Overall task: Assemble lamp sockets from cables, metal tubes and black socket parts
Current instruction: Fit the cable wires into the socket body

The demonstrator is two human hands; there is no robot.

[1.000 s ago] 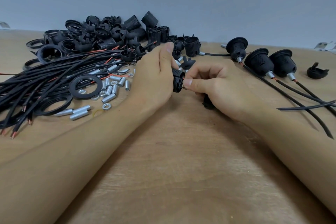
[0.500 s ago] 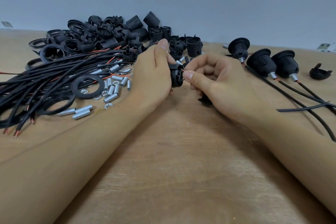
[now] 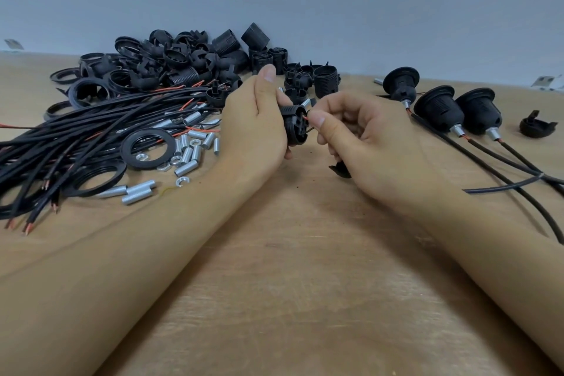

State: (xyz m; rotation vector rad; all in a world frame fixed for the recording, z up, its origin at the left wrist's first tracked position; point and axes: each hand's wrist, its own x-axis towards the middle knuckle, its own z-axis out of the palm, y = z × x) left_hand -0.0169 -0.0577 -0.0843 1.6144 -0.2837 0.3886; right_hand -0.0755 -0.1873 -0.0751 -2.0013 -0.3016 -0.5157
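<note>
With the black socket part (image 3: 294, 128) gripped in the left hand (image 3: 253, 128) above the desk's middle and a thin red wire (image 3: 306, 118) pinched by the right hand (image 3: 351, 134), the wire could be bent or missed at its hole if pushed askew.

Head camera looks forward-down, close over hands (image 3: 305, 131).
</note>
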